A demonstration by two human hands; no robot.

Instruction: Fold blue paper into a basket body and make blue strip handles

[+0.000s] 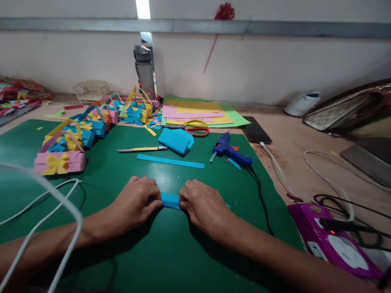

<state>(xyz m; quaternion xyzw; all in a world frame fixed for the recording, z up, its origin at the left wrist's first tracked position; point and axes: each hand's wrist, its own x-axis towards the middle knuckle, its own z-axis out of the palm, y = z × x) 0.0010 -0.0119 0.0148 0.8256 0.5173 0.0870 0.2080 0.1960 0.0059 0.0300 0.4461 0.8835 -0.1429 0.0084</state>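
Note:
Between my hands, low over the green mat (146,256), is a small strip of blue paper (170,200). My left hand (142,199) pinches its left end, and my right hand (198,201) grips the right end; the fingers hide both ends. Beyond them lies a long narrow blue paper strip (171,161). A folded blue paper piece (175,140) rests farther back, with a yellow craft knife (142,149) to its left. On the right side of the mat sits a blue glue gun (232,150).
Several small paper baskets (61,160) line the left. Colored paper sheets (198,110) and red-and-yellow scissors (197,128) lie at the back, near a bottle (143,69). A phone (256,129) and a purple power strip (331,240) are right. A white cable (65,203) crosses the left foreground.

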